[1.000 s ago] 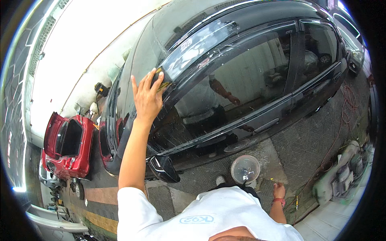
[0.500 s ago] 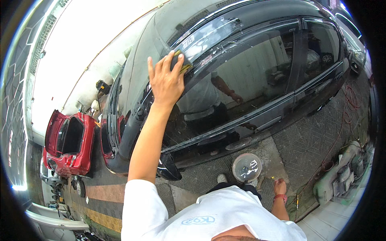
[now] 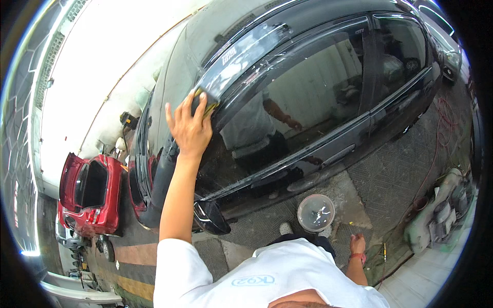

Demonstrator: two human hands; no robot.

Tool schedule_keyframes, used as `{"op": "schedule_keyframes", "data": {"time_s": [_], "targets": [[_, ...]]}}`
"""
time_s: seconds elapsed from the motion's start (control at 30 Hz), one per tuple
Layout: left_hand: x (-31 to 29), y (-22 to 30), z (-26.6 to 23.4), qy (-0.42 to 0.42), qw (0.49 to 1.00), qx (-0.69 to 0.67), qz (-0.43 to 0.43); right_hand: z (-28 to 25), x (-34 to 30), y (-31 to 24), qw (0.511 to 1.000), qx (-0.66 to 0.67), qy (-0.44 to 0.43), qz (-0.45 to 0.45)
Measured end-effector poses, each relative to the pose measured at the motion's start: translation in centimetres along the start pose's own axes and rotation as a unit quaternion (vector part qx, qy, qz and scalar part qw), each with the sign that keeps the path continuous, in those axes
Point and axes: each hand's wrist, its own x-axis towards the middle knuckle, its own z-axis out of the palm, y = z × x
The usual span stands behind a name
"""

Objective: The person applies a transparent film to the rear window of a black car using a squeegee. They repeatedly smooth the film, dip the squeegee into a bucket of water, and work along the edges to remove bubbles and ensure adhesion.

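Observation:
My left hand (image 3: 189, 123) reaches forward to a black car (image 3: 359, 118). Its fingers are bent around a dark block with yellow edges (image 3: 204, 102), which looks like a sanding block or sponge. The block lies against the front end of the strip of bodywork above the side window (image 3: 308, 102). A hazy whitish patch (image 3: 236, 54) with pale streaks runs back from the block along that strip. My right hand (image 3: 357, 244), with a red band at the wrist, hangs low at my side, fingers loose, with nothing visible in it.
A round bucket of liquid (image 3: 316, 213) stands by my feet. The car's side mirror (image 3: 211, 218) juts out near me. A red hose (image 3: 444, 123) and a greenish machine (image 3: 436, 220) are at the right. A red car (image 3: 90, 195) stands with its tailgate raised at the left.
My left hand has slid the block toward me and to the left, down the strip above the window. My right hand stays low at my side.

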Motion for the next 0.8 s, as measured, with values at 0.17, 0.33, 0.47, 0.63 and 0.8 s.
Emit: {"op": "schedule_keyframes", "data": {"time_s": [0.17,0.33,0.47,0.63,0.8], "targets": [[3.7,2.4,0.4,0.014,1.000,-0.010,0.008,0.0,0.5,1.1,1.000,-0.017,-0.005,-0.014],[1.2,0.7,0.3,0.008,1.000,-0.003,0.006,0.1,2.4,0.7,1.000,-0.023,0.003,-0.014],[0.7,0.8,-0.1,0.000,1.000,0.005,-0.001,0.4,3.3,0.7,1.000,-0.008,0.013,-0.018],[10.7,5.9,2.4,0.017,0.999,-0.024,0.018,-0.7,3.5,-0.2,0.999,-0.035,-0.010,-0.011],[7.2,2.4,1.6,0.003,0.999,-0.049,0.013,0.2,3.3,-1.1,1.000,0.000,-0.012,-0.010]]}}
